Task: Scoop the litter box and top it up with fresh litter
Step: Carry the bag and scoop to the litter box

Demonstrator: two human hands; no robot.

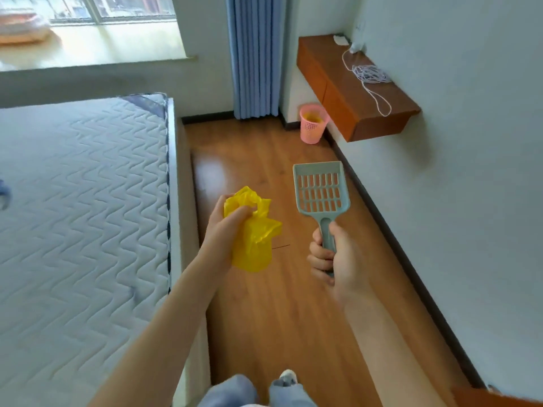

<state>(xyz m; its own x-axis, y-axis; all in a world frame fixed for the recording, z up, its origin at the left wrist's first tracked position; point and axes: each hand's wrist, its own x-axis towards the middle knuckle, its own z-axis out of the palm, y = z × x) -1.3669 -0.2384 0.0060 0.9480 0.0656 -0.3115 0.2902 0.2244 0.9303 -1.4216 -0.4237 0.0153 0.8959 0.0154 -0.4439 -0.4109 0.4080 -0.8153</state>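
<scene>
Left hand (226,230) fingers gripping a crumpled yellow bag (252,230); right hand (338,257) fingers closing around the scoop (321,190) handle, both held over the floor (293,318) beside the bed (82,201).

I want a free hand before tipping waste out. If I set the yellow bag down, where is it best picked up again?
Take the yellow bag at its gathered neck from above, as the left hand does now: the film bunches there into one firm wad, while the body hangs loose below and would likely slip.
</scene>
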